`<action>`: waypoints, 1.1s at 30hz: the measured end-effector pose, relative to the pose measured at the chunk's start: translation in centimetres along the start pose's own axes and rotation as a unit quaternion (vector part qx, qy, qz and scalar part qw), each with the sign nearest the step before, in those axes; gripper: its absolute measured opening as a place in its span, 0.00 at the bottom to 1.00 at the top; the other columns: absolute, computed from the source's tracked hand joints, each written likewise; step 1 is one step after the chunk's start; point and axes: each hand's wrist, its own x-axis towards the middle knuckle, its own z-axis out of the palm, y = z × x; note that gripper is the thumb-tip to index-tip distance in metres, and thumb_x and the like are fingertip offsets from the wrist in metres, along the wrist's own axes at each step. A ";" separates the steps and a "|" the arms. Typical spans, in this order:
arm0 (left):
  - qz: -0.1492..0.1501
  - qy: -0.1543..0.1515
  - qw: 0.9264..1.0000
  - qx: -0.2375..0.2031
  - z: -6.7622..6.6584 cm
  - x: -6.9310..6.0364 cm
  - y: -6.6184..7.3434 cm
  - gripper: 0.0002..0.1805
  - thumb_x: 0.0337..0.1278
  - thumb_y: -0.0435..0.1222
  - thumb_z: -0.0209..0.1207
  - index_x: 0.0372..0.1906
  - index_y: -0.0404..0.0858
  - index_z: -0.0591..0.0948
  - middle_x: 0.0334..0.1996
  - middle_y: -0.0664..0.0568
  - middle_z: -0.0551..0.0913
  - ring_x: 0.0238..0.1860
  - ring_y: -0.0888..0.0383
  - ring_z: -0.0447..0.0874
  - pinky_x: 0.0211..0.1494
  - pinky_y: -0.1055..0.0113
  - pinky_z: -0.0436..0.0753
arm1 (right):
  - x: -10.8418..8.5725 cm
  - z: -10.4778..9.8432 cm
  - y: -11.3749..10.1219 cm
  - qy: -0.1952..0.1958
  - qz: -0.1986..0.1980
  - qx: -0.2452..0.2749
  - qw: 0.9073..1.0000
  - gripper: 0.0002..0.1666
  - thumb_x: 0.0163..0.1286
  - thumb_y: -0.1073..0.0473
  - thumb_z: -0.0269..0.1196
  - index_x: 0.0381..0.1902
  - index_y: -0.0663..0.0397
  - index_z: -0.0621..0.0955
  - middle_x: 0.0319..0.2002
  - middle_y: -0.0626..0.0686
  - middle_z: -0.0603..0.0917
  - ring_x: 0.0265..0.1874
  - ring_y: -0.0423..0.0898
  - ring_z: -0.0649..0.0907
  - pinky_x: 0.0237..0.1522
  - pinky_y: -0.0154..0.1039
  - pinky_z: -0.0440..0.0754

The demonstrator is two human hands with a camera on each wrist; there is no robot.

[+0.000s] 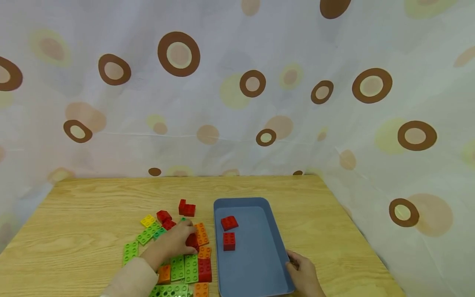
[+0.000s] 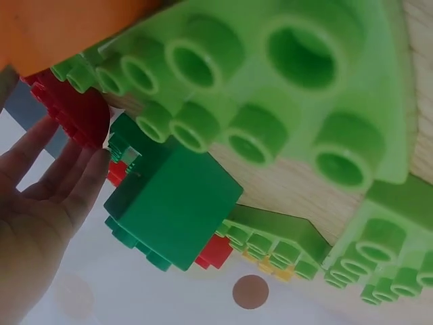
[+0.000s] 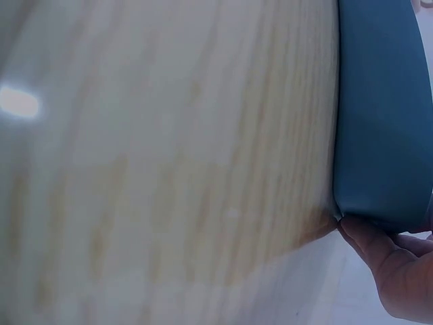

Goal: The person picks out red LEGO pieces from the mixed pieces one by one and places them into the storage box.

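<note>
My left hand [image 1: 172, 243] is over a pile of toy building bricks, its thumb and fingers on either side of a red brick [image 1: 191, 241]. In the left wrist view the fingertips touch that red brick [image 2: 80, 114], which has a rounded edge; the palm hides part of the pile. My right hand [image 1: 303, 273] grips the near right side of a blue-grey tray [image 1: 256, 264], also seen along the tray wall [image 3: 382, 122] in the right wrist view. Inside the tray lie a red brick [image 1: 229, 222] and a red block [image 1: 229, 241].
Around the left hand are green bricks [image 1: 191, 268], orange bricks [image 1: 202, 234], a yellow brick [image 1: 148, 220] and more red bricks [image 1: 186, 208]. A dark green block [image 2: 179, 206] stands close to the left fingers. Behind the wooden table [image 1: 297, 187] hangs a patterned curtain [image 1: 222, 103].
</note>
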 end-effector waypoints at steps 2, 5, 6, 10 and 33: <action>0.006 0.001 1.000 0.005 0.0 0.0 -0.1 0.27 0.48 0.40 0.74 0.50 0.27 0.82 0.49 0.38 0.77 0.48 0.45 0.79 0.54 0.49 0.80 | 0.0 0.0 0.0 0.000 -0.004 0.003 1.000 0.22 0.66 0.75 0.55 0.57 0.84 0.74 0.49 0.73 0.83 0.44 0.57 0.86 0.37 0.37 0.85; 0.013 -0.002 1.000 0.013 0.1 -0.1 -0.3 0.27 0.48 0.40 0.74 0.50 0.27 0.82 0.48 0.39 0.77 0.47 0.46 0.79 0.52 0.51 0.81 | -0.1 0.0 0.0 -0.001 -0.002 0.006 1.000 0.22 0.65 0.75 0.55 0.56 0.84 0.74 0.48 0.72 0.83 0.44 0.56 0.86 0.37 0.37 0.85; 0.015 -0.003 1.000 0.015 0.2 -0.1 -0.3 0.27 0.48 0.40 0.74 0.50 0.27 0.81 0.48 0.39 0.77 0.46 0.46 0.79 0.52 0.51 0.81 | -0.1 0.0 0.0 -0.002 -0.001 0.009 1.000 0.22 0.65 0.75 0.55 0.57 0.84 0.74 0.48 0.72 0.83 0.43 0.56 0.86 0.36 0.37 0.85; 0.013 0.000 1.000 0.014 0.2 -0.1 -0.3 0.26 0.48 0.40 0.74 0.49 0.27 0.82 0.49 0.38 0.77 0.46 0.46 0.79 0.51 0.51 0.81 | -0.2 0.0 -0.1 -0.002 0.000 0.013 1.000 0.22 0.65 0.75 0.55 0.56 0.84 0.74 0.47 0.73 0.83 0.43 0.57 0.86 0.36 0.37 0.85; 0.100 0.073 0.991 0.042 -1.9 0.2 4.7 0.26 0.51 0.40 0.72 0.51 0.28 0.82 0.50 0.41 0.76 0.49 0.48 0.76 0.50 0.57 0.82 | -0.1 0.0 -0.2 0.006 -0.010 0.000 1.000 0.21 0.65 0.75 0.56 0.55 0.84 0.75 0.47 0.72 0.84 0.43 0.57 0.87 0.36 0.37 0.85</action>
